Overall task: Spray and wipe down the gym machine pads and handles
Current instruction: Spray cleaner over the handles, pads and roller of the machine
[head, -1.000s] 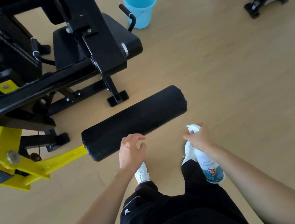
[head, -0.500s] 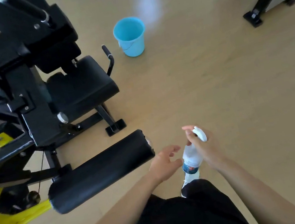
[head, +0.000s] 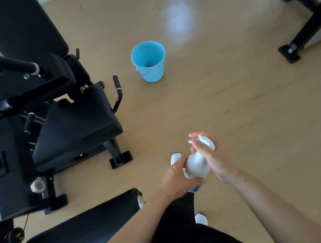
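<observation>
I'm gripping the spray bottle [head: 196,164] with both hands, left hand [head: 176,179] round its body, right hand [head: 213,161] curled over the trigger head. The roller pad [head: 78,232] is lying near left of them, the seat pad [head: 75,119] farther off; wiping is looking undone (no cloth showing).

White spray bottle [head: 196,165], held nozzle-up, black cylindrical roller pad [head: 79,236] lower left

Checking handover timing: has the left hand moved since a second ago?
Yes. The left hand went rightward, away from the black cylindrical roller pad, and now grips the white plastic spray bottle.
</observation>
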Demonstrator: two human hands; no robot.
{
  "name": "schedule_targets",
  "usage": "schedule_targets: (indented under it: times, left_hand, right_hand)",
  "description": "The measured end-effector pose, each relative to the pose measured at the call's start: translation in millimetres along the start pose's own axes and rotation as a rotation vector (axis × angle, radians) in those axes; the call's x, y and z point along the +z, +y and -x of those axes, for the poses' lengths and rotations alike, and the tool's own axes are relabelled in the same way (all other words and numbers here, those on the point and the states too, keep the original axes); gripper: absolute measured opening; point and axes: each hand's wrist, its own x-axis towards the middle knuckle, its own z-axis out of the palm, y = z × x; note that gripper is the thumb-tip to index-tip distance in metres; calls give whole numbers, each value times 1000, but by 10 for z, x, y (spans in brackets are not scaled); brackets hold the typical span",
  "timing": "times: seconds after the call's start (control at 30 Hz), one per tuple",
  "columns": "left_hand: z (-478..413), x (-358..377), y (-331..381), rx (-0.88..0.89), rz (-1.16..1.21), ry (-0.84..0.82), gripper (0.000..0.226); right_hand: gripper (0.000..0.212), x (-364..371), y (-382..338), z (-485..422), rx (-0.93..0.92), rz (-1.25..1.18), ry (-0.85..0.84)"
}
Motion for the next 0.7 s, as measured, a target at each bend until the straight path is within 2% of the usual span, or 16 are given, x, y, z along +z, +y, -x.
schedule_targets:
  times: [0.07,0.17,0.33,0.57,0.7]
  left_hand:
    - [-325,-146,106,-29,-19,13,67]
    - [-870,-402,274,-46,-37,19,72]
    - [-1616,-1005,636,-81,-48,32,68]
    - [-2485,-1888,1149,-83,-36,130,66]
    - [-3045,-2263,1351,-104,27,152,67]
  right_hand:
    - [13,-64,-139,-347,4,64,-13]
    - [15,-195,-308,-954,-18,192,24]
    - [25,-291,-678,-1973,24,406,1]
    - [25,-129,-1224,-3228,22,474,-110]
    - [12,-75,-1500,-3994,16,489,-209]
